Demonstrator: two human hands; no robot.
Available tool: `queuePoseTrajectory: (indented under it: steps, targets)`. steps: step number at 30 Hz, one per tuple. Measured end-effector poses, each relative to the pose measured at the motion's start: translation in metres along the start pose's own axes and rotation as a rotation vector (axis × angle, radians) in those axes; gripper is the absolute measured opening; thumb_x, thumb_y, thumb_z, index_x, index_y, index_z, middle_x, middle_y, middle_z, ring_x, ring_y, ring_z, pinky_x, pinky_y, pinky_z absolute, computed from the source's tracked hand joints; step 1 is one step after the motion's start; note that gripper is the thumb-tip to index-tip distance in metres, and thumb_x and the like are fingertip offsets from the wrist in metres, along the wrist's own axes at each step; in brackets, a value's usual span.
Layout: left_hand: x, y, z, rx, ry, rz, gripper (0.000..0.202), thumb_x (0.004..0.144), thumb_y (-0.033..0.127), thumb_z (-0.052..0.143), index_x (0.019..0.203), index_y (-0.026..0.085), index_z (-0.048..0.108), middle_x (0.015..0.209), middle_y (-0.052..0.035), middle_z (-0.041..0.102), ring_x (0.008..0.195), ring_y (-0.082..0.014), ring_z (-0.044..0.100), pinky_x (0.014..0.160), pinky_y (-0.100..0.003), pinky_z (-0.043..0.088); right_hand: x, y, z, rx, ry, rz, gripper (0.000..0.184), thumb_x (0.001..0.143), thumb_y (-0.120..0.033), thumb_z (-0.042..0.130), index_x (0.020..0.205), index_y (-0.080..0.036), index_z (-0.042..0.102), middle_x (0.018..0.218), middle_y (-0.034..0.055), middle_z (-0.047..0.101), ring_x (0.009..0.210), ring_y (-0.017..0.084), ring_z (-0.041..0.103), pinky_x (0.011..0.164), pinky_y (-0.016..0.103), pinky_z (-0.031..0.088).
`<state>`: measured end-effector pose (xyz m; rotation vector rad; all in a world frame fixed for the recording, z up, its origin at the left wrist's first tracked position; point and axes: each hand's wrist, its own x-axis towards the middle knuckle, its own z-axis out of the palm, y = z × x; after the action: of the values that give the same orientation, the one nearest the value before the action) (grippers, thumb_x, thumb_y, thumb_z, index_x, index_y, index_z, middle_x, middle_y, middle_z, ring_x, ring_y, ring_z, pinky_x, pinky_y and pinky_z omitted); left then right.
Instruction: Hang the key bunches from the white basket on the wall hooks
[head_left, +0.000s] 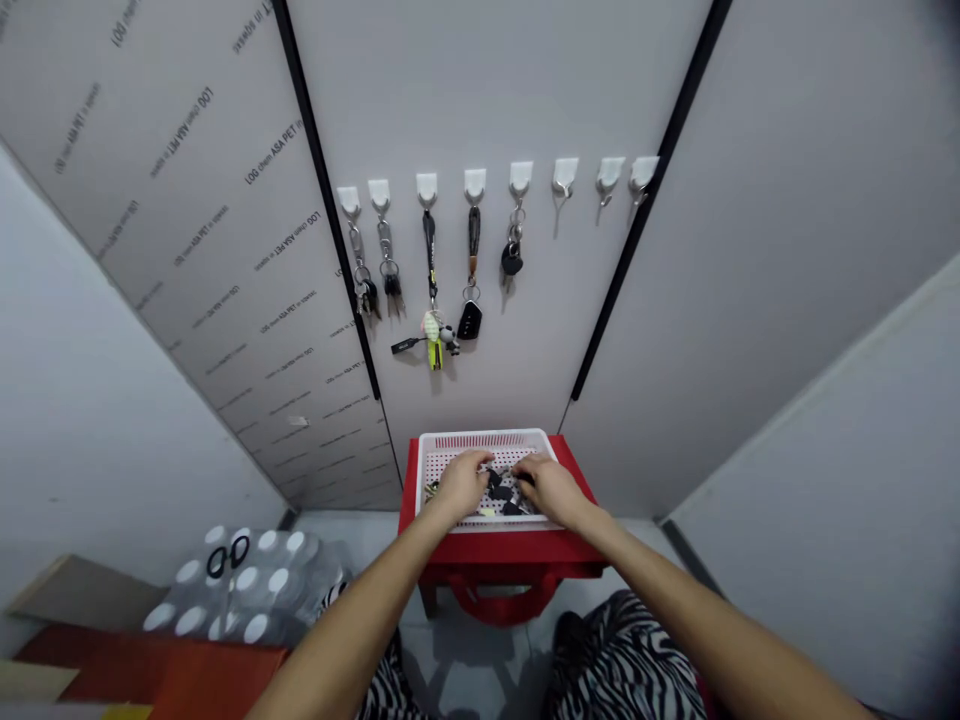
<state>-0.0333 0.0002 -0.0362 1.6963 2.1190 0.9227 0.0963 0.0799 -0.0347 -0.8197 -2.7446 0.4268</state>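
My left hand [463,483] reaches into the left part of a white plastic basket [427,445], its fingers curled in a grip at a bunch of dark keys [496,484]. Opposite it, my right hand [551,487] is closed at the right side of the same bunch, with thumb and fingers together. The fingers cover part of what they grip. Other dark key pieces and a small pale yellow item [487,512] lie on the basket's perforated floor. More small items show at the basket's left, partly behind my left hand.
A red-covered stool [517,545] bears the basket. On the panel ahead, several white hooks [520,177] run in a row; those on the left carry key bunches [471,318], while three on the right hold nothing. Packed bottles [247,580] with black-handled scissors [227,555] are at lower left.
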Motion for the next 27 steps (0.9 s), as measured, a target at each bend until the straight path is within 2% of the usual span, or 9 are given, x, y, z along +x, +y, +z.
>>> queuePoseTrajectory:
  steps: [3, 7, 12, 17, 20, 24, 27]
  targets:
    - [-0.0036, -0.007, 0.008, 0.091, -0.057, 0.045, 0.031, 0.062, 0.011, 0.041, 0.09, 0.019, 0.053, 0.089, -0.0029, 0.055, 0.085, -0.0132, 0.046, 0.079, -0.024, 0.032, -0.0021, -0.0022, 0.0013, -0.063, -0.025, -0.018, 0.021, 0.064, -0.019, 0.042, 0.076, -0.017, 0.058, 0.078, 0.0054, 0.058, 0.078, 0.015, 0.047, 0.071, 0.025, 0.033]
    - [-0.0022, -0.0084, 0.0083, 0.156, -0.119, 0.064, 0.033, 0.064, 0.011, 0.036, 0.088, 0.022, 0.055, 0.084, -0.0016, 0.055, 0.081, -0.0125, 0.046, 0.076, -0.023, 0.033, 0.0019, -0.0066, 0.0022, -0.079, -0.057, -0.043, 0.02, 0.064, -0.023, 0.043, 0.074, -0.019, 0.059, 0.074, 0.0037, 0.059, 0.076, 0.016, 0.046, 0.07, 0.025, 0.032]
    - [-0.0021, -0.0054, 0.0069, 0.184, -0.113, 0.079, 0.032, 0.061, 0.009, 0.037, 0.082, 0.023, 0.056, 0.076, -0.0013, 0.053, 0.075, -0.0123, 0.046, 0.069, -0.022, 0.035, 0.0042, -0.0083, 0.0058, -0.055, -0.081, -0.049, 0.018, 0.06, -0.025, 0.049, 0.072, -0.021, 0.06, 0.073, 0.0024, 0.06, 0.076, 0.016, 0.046, 0.068, 0.025, 0.031]
    - [-0.0017, -0.0056, 0.0084, 0.185, -0.122, 0.064, 0.022, 0.06, 0.01, 0.04, 0.07, 0.02, 0.057, 0.072, -0.0012, 0.05, 0.072, -0.0122, 0.045, 0.065, -0.021, 0.034, 0.0052, -0.0076, 0.0079, -0.035, -0.063, -0.035, 0.016, 0.056, -0.032, 0.052, 0.065, -0.022, 0.061, 0.067, 0.0015, 0.06, 0.073, 0.016, 0.046, 0.065, 0.026, 0.031]
    - [-0.0017, -0.0073, 0.0091, 0.115, -0.083, 0.077, 0.016, 0.06, 0.012, 0.041, 0.066, 0.019, 0.054, 0.073, -0.0008, 0.048, 0.071, -0.0115, 0.044, 0.064, -0.021, 0.034, 0.0045, -0.0059, 0.0098, 0.03, -0.036, -0.041, 0.016, 0.055, -0.032, 0.053, 0.065, -0.022, 0.061, 0.067, 0.0002, 0.06, 0.071, 0.015, 0.046, 0.065, 0.025, 0.031]
    - [-0.0006, -0.0092, 0.0077, -0.093, 0.044, 0.114, 0.009, 0.059, 0.012, 0.044, 0.063, 0.017, 0.05, 0.079, 0.0, 0.047, 0.079, -0.0103, 0.042, 0.072, -0.021, 0.032, 0.0024, -0.006, 0.01, 0.094, 0.06, -0.03, 0.02, 0.057, -0.035, 0.052, 0.068, -0.02, 0.059, 0.069, 0.0014, 0.059, 0.071, 0.015, 0.047, 0.066, 0.026, 0.031]
    - [0.0018, -0.0096, 0.0069, -0.268, 0.104, 0.043, 0.006, 0.057, 0.011, 0.045, 0.06, 0.016, 0.046, 0.076, 0.0009, 0.049, 0.079, -0.0098, 0.042, 0.075, -0.022, 0.031, 0.0019, -0.0098, 0.0093, 0.134, 0.129, -0.035, 0.02, 0.059, -0.035, 0.05, 0.069, -0.019, 0.059, 0.07, 0.0023, 0.059, 0.071, 0.015, 0.048, 0.068, 0.027, 0.031]
